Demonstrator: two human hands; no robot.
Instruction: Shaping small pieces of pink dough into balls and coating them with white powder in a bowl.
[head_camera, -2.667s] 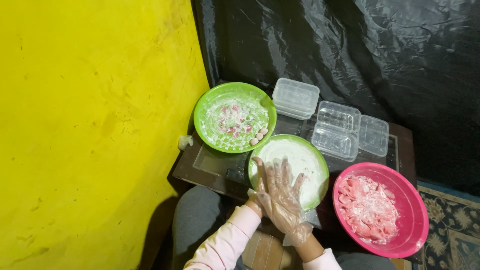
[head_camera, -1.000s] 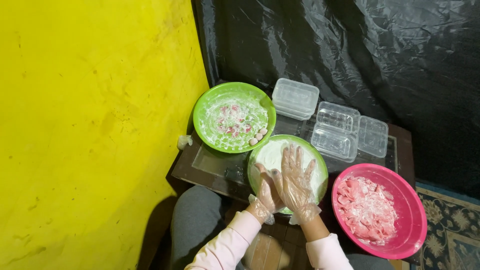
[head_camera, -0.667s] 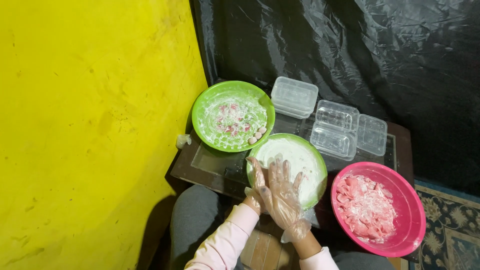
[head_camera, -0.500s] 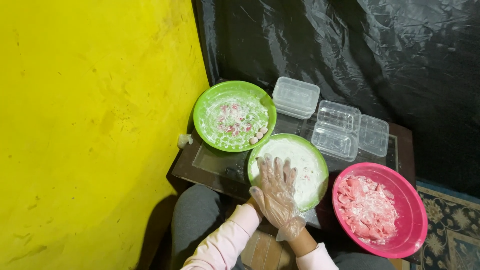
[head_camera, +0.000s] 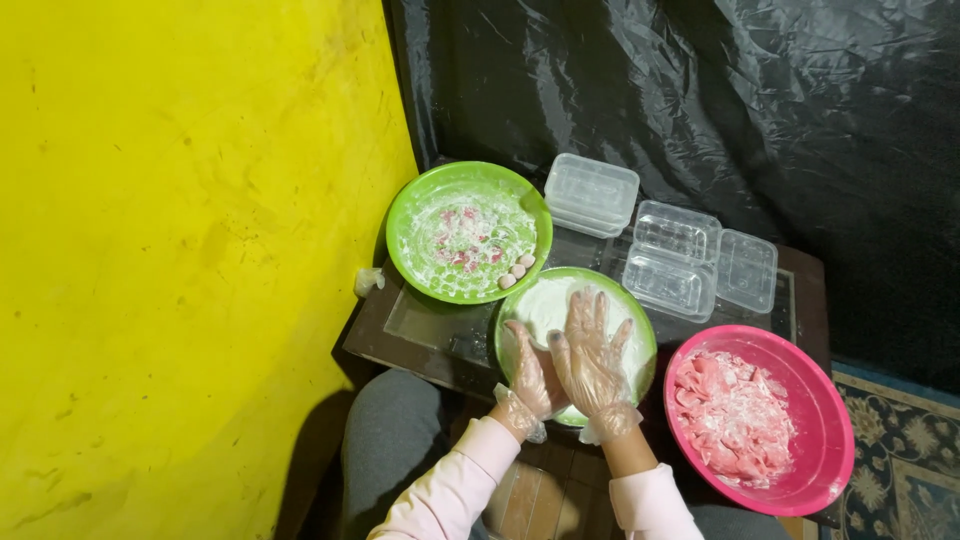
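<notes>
Down at the small dark table (head_camera: 440, 335), the near green bowl (head_camera: 640, 330) of white flour serves as landmark. Both gloved hands meet above it: the right hand (head_camera: 592, 352) lies flat with fingers spread over the left hand (head_camera: 535, 375), palms pressed together; whether anything sits between them I cannot tell. Beyond that bowl and toward the yellow wall (head_camera: 180, 250) stands a second green bowl (head_camera: 468, 232) holding small floured pink and white balls. To its right rests a pink bowl (head_camera: 815, 440) of pale pink pieces. Behind it sit 3 clear plastic boxes (head_camera: 680, 260). Black plastic sheeting (head_camera: 700, 100) covers the wall behind the table, and patterned carpet (head_camera: 905, 455) shows at the far right.
</notes>
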